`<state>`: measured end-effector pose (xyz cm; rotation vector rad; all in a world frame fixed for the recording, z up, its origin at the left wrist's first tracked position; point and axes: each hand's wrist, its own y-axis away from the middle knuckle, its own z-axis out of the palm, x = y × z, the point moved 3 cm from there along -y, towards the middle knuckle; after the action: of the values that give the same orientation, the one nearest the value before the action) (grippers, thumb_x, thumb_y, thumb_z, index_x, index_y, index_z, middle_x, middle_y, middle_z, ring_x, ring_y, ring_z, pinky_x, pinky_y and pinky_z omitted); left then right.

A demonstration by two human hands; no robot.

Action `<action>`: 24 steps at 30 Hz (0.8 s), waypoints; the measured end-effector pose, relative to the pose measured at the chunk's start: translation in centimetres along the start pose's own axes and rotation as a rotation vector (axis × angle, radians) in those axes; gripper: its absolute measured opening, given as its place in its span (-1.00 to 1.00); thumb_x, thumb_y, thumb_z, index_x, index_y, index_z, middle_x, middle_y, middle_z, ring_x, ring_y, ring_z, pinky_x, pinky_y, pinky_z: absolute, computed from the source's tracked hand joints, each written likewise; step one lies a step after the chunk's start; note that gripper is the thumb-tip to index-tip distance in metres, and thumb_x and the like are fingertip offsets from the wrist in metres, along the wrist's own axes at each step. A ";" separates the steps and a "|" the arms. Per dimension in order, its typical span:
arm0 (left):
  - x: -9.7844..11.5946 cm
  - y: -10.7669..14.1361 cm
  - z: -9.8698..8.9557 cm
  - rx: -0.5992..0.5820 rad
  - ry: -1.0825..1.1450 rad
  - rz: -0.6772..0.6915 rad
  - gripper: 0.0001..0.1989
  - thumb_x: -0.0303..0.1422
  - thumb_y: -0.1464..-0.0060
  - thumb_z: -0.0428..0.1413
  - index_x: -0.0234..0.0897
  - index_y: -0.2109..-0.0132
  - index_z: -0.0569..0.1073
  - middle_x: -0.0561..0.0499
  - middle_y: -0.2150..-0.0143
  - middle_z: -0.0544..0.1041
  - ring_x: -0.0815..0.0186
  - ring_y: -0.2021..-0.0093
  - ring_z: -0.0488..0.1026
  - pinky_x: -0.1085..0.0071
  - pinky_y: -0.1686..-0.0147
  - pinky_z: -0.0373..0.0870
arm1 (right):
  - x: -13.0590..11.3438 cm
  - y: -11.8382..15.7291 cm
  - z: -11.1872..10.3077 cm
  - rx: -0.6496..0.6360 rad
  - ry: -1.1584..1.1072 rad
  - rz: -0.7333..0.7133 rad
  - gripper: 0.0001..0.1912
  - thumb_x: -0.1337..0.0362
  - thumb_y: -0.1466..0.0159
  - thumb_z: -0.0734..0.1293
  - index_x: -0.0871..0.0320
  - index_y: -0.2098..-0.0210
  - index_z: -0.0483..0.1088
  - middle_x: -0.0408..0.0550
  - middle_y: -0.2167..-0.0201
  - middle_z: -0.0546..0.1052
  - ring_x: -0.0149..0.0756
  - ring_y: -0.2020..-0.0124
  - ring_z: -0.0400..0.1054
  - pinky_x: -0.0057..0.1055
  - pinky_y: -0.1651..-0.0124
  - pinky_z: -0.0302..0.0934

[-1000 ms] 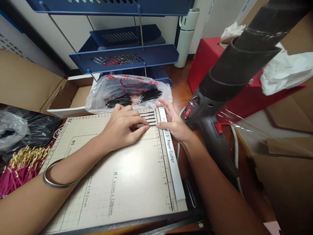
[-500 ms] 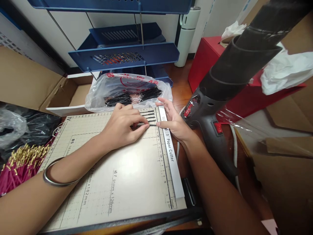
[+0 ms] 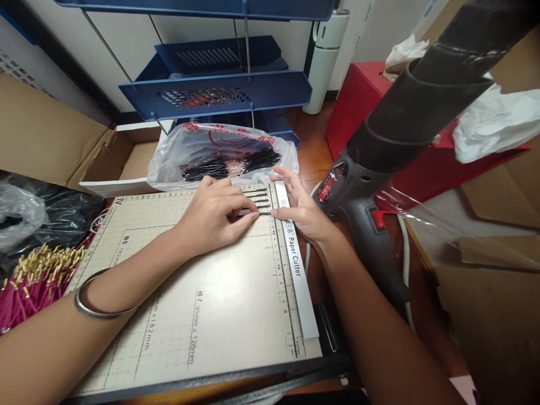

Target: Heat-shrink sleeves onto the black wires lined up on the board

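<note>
A cream paper cutter [image 3: 236, 281] with printed grid lines and a ruler edge lies in front of me. Near its far right edge rest several thin black cords [image 3: 262, 201], laid side by side. My left hand [image 3: 217, 214] is closed over the board, thumb and fingertips pinching the nearest black cord [image 3: 265, 214]. At that cord's right end lies the thumb of my right hand [image 3: 306, 216], its other fingers stretched apart over the white "Paper Cutter" strip [image 3: 299, 270]. Part of the cords is hidden under my left hand.
Behind the cutter sits a clear plastic bag [image 3: 223, 146] with black cord bundles. A black heat gun [image 3: 358, 180] stands close to my right arm. Maroon cords with gold tips [image 3: 37, 281] lie at the left. Blue trays [image 3: 215, 95] and an open box [image 3: 135, 160] stand behind.
The view has shifted very slightly. Both hands keep nearly the same place and grip, with the cord still between them.
</note>
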<state>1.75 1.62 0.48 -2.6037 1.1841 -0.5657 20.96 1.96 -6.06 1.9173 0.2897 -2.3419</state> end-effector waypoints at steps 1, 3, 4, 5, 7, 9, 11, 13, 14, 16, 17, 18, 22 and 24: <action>0.0 0.0 0.0 0.001 0.003 0.003 -0.74 -0.23 -0.32 0.14 -0.19 0.29 0.65 0.05 0.46 0.56 0.25 0.37 0.33 0.20 0.21 0.02 | 0.0 0.0 0.0 -0.002 0.005 -0.002 -0.10 0.34 0.09 0.49 -0.11 -0.25 0.27 -0.07 -0.38 0.29 0.07 -0.45 0.16 0.12 -0.55 0.03; 0.0 0.0 0.0 0.002 0.007 0.005 -0.74 -0.23 -0.32 0.14 -0.19 0.29 0.65 0.05 0.46 0.56 0.25 0.37 0.33 0.20 0.21 0.02 | 0.0 0.0 0.0 -0.005 0.012 0.000 -0.10 0.34 0.08 0.48 -0.12 -0.26 0.26 -0.06 -0.37 0.30 0.07 -0.45 0.17 0.12 -0.54 0.05; 0.0 0.0 0.0 0.001 0.008 0.005 -0.75 -0.23 -0.32 0.14 -0.19 0.29 0.64 0.05 0.46 0.56 0.25 0.37 0.33 0.20 0.20 0.02 | 0.0 0.0 0.0 -0.005 0.016 0.001 -0.10 0.34 0.08 0.48 -0.12 -0.26 0.26 -0.06 -0.36 0.30 0.07 -0.45 0.17 0.13 -0.54 0.05; 0.0 0.0 0.0 0.001 0.008 0.005 -0.75 -0.24 -0.32 0.15 -0.19 0.29 0.64 0.05 0.45 0.56 0.25 0.36 0.34 0.20 0.20 0.02 | 0.0 0.0 0.0 -0.003 0.019 -0.001 -0.10 0.33 0.08 0.49 -0.12 -0.26 0.27 -0.06 -0.36 0.30 0.07 -0.45 0.17 0.13 -0.54 0.05; 0.0 0.1 0.0 0.006 0.006 0.006 -0.75 -0.24 -0.32 0.15 -0.19 0.29 0.64 0.05 0.46 0.56 0.25 0.36 0.34 0.20 0.20 0.02 | 0.0 0.0 -0.1 0.005 0.028 -0.008 -0.10 0.32 0.09 0.49 -0.12 -0.25 0.27 -0.05 -0.35 0.30 0.08 -0.45 0.16 0.13 -0.54 0.04; 0.0 0.1 0.0 0.018 0.007 0.011 -0.76 -0.25 -0.32 0.15 -0.19 0.30 0.64 0.06 0.47 0.55 0.26 0.36 0.34 0.19 0.20 0.01 | 0.1 0.0 -0.1 0.009 0.029 -0.010 -0.09 0.32 0.10 0.50 -0.12 -0.25 0.28 -0.05 -0.34 0.30 0.09 -0.45 0.16 0.13 -0.55 0.03; 0.0 0.1 0.0 0.034 0.012 0.019 -0.77 -0.26 -0.31 0.16 -0.19 0.30 0.64 0.07 0.47 0.54 0.26 0.37 0.34 0.19 0.20 0.01 | 0.2 0.0 -0.2 0.010 0.017 -0.002 -0.08 0.33 0.10 0.51 -0.12 -0.26 0.27 -0.04 -0.33 0.30 0.09 -0.43 0.17 0.14 -0.55 0.03; 0.0 0.1 0.0 0.042 0.017 0.026 -0.77 -0.27 -0.31 0.16 -0.19 0.30 0.64 0.07 0.47 0.54 0.26 0.37 0.34 0.19 0.20 0.01 | 0.3 0.0 -0.2 0.013 -0.006 0.008 -0.09 0.34 0.09 0.50 -0.12 -0.26 0.27 -0.04 -0.30 0.31 0.08 -0.41 0.21 0.14 -0.55 0.03; 0.1 0.1 0.0 0.044 0.020 0.028 -0.77 -0.27 -0.31 0.16 -0.20 0.30 0.64 0.07 0.48 0.54 0.26 0.37 0.34 0.19 0.19 0.01 | 0.4 0.0 -0.1 0.016 -0.019 0.013 -0.09 0.34 0.09 0.50 -0.12 -0.25 0.28 -0.04 -0.29 0.32 0.06 -0.39 0.22 0.14 -0.55 0.02; 0.1 0.1 -0.1 0.043 0.027 0.030 -0.77 -0.27 -0.31 0.17 -0.19 0.31 0.64 0.07 0.47 0.54 0.26 0.36 0.35 0.19 0.19 0.01 | 0.5 -0.1 0.0 0.034 -0.041 0.023 -0.12 0.36 0.09 0.48 -0.11 -0.23 0.29 -0.05 -0.27 0.34 0.04 -0.38 0.24 0.12 -0.55 0.01; 0.2 0.1 -0.1 0.042 0.032 0.029 -0.77 -0.27 -0.30 0.17 -0.19 0.31 0.64 0.07 0.47 0.54 0.26 0.36 0.35 0.19 0.19 0.01 | 0.5 -0.1 0.1 0.049 -0.050 0.027 -0.15 0.36 0.09 0.46 -0.11 -0.21 0.31 -0.05 -0.25 0.36 0.03 -0.38 0.24 0.12 -0.55 0.00; 0.3 0.1 -0.2 0.041 0.037 0.025 -0.77 -0.26 -0.30 0.17 -0.19 0.30 0.64 0.07 0.46 0.55 0.26 0.35 0.35 0.19 0.19 0.02 | 0.5 -0.2 0.1 0.072 -0.059 0.027 -0.18 0.35 0.09 0.45 -0.09 -0.19 0.32 -0.06 -0.24 0.38 0.02 -0.37 0.25 0.11 -0.55 0.01; 0.0 -0.2 -0.3 0.072 0.046 -0.046 -0.76 -0.23 -0.30 0.14 -0.19 0.27 0.65 0.04 0.43 0.56 0.25 0.35 0.37 0.18 0.18 0.05 | 0.7 -0.9 0.3 0.188 -0.085 0.031 -0.36 0.26 0.03 0.43 -0.03 -0.08 0.35 -0.03 -0.14 0.50 -0.01 -0.29 0.34 0.09 -0.47 0.12; -0.6 -0.8 -0.2 0.094 0.046 -0.092 -0.74 -0.22 -0.31 0.13 -0.20 0.26 0.65 0.03 0.43 0.55 0.25 0.34 0.37 0.18 0.18 0.07 | 0.7 -1.4 0.3 0.230 -0.078 0.026 -0.40 0.24 0.02 0.44 -0.01 -0.04 0.36 -0.02 -0.07 0.54 -0.01 -0.26 0.37 0.09 -0.44 0.15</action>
<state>1.82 2.53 0.80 -2.5881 1.0291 -0.6864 20.24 3.29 -6.59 1.9018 -0.0126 -2.5214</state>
